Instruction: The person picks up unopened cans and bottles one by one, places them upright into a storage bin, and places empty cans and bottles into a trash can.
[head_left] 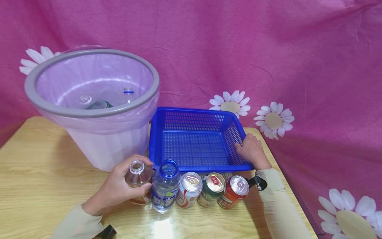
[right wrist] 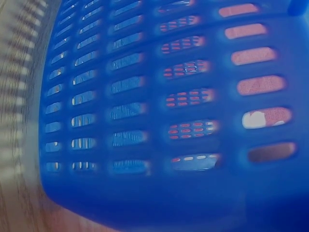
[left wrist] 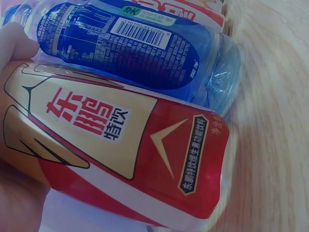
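"Head view: what does each hand hold, and where?"

"The left hand (head_left: 115, 186) grasps the red-and-gold 东鹏特饮 drink bottle (head_left: 138, 178), thumb and fingers curled round it; the bottle is held upright at the left end of a row. The right hand (head_left: 252, 151) grips the right side wall of the blue plastic basket (head_left: 194, 149), its thumb on the inner face."

"Which items complete the row?"

"From left to right along the basket's near side: a clear bottle with a blue neck (head_left: 163, 199), just beside the held one, then a white can (head_left: 186, 198), a green can (head_left: 209, 196) and a red can (head_left: 229, 197), all upright on the wood-grain table (head_left: 35, 149)."

"And farther out?"

"Left of the basket stands a white bin (head_left: 101, 146) with a grey rim and a translucent liner. Inside lie clear bottles (head_left: 128, 96) and a dark green item (head_left: 99, 105), possibly another bottle, though mostly hidden. Behind hangs a pink cloth (head_left: 185, 39) printed with white flowers."
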`<state>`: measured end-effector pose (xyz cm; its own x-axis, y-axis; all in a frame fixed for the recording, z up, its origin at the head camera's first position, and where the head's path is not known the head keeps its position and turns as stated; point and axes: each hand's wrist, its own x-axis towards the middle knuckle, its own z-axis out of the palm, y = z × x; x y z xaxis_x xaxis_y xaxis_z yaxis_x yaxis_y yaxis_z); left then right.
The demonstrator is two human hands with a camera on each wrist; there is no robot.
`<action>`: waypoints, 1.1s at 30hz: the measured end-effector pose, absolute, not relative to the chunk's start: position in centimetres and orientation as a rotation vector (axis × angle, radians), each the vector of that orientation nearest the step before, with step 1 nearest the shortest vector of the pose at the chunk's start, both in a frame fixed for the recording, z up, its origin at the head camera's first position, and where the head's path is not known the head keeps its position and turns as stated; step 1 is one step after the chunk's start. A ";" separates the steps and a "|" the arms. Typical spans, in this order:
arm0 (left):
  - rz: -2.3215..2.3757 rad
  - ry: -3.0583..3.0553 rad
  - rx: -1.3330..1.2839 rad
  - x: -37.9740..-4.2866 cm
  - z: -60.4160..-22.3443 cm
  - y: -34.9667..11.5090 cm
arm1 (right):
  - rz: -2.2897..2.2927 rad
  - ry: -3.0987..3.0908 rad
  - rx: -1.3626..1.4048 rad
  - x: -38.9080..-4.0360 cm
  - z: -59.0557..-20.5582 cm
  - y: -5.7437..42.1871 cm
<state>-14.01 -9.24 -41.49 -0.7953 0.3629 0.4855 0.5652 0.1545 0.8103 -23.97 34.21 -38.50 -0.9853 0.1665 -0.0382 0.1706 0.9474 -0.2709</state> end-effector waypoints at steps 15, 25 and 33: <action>-1.618 -2.252 -0.896 -13.8 -41.2 -9.3 | -0.441 3.077 0.271 -23.9 -38.6 34.2; -1.643 -2.239 -0.887 -13.6 -40.7 -9.4 | -0.428 3.074 0.275 -24.0 -38.9 34.5; -1.588 -2.243 -0.897 -13.8 -40.4 -9.9 | -0.423 3.086 0.252 -24.1 -38.7 34.3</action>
<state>-13.84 -9.89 -40.38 -0.7792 0.3382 0.5277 0.6101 0.2163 0.7622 -24.08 34.30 -38.71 -0.9869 0.1570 -0.0385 0.1615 0.9503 -0.2662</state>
